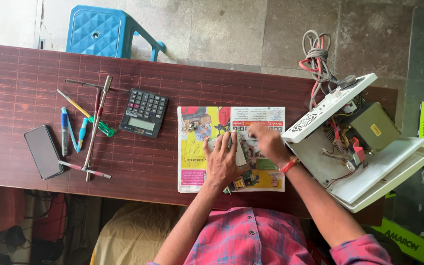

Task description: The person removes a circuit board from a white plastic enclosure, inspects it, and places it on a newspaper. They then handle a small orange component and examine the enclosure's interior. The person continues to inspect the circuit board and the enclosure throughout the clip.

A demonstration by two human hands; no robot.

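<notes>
Left hand (223, 159), fingers spread flat, presses a circuit board (241, 169) onto the newspaper (207, 147) on the table (35, 68). Right hand (267, 142), fingers curled, touches the board's upper edge; its grasp cannot be determined. Opened white casing (369, 172) just beside.

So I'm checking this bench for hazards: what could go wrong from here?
The opened white casing overhangs the table's right edge and sits tilted, so a nudge from the right hand or forearm might tip it off. Its loose wire bundle could snag. The left hand presses a circuit board onto the newspaper, which may slide, and the small parts on the paper could scatter.
</notes>
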